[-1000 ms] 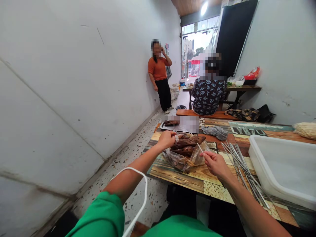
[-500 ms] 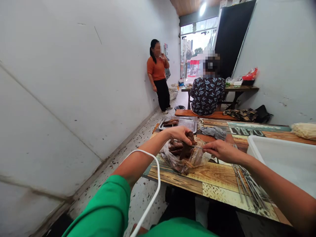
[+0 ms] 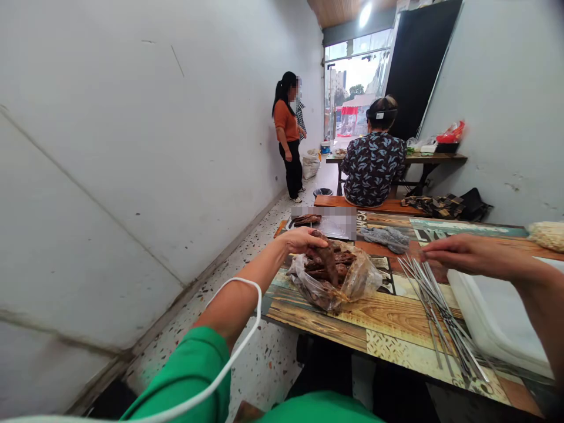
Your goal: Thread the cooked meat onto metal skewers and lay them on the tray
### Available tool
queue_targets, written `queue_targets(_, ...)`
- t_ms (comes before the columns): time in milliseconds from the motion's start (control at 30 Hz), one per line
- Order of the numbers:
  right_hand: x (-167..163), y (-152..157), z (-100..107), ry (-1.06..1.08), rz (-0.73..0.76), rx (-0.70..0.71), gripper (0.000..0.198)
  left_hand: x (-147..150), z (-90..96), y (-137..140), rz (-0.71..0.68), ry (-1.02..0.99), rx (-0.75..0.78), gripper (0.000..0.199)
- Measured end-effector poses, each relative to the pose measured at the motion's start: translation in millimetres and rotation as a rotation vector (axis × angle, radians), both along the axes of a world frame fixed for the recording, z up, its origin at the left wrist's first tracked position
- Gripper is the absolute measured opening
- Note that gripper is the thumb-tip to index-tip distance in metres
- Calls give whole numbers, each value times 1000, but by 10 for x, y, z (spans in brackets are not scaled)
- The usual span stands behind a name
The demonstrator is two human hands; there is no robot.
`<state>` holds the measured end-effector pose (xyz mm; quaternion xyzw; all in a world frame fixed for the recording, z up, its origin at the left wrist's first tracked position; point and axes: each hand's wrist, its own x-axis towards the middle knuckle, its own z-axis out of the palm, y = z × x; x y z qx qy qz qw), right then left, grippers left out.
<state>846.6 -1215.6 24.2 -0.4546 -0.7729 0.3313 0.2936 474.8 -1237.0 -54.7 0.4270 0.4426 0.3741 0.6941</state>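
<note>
My left hand (image 3: 304,239) pinches a strip of dark brown meat (image 3: 326,261), which hangs over an open clear plastic bag (image 3: 328,299). More pieces of the same meat lie in that bag. My right hand (image 3: 458,254) is raised just right of the bag, above the far ends of a fanned bundle of thin metal skewers (image 3: 440,311). Its fingers are pressed together and slightly blurred; whether a skewer is between them I cannot see. The skewers lie on the wood-patterned table (image 3: 396,349).
A white plastic tub (image 3: 480,317) stands at the right. Behind the bag are a metal tray (image 3: 339,226) with meat and a grey cloth (image 3: 383,238). A white cable (image 3: 259,294) crosses my left forearm. One person (image 3: 374,167) sits ahead; another (image 3: 288,135) stands by the wall.
My right hand has moved right, away from the meat, where it held a thin skewer against it. My left hand has shifted slightly left with the meat. The standing person has turned.
</note>
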Motion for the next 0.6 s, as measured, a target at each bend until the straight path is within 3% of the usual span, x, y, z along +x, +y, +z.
queue_targets(33,62,-90,-91,17,63,-173,38,5,-20,-18,105,-75,-17,25)
queue_targets(100,54,-377,-368,208,43,-384,47,75,-61,-80,371,-239,-50,16)
queue_targets(167,-120,-754,-718,357,36,-479,54,201,-104,-174,605,-392,-112,9)
queue_targets(233,-385,-1129,-1057,426,65,-510,61,339,-150,-283,739,-512,-186,11)
queue_targets(300,-639,-1419,-1318,482,22,-561,67,451,-193,-382,804,-598,-227,14)
queue_targets(400,-863,-1630,-1519,559,-6,-648,69,549,-239,-474,849,-664,-231,14)
queue_targets(600,-903,-1610,-1502,575,3,-692,69,600,-228,-471,849,-699,-207,13)
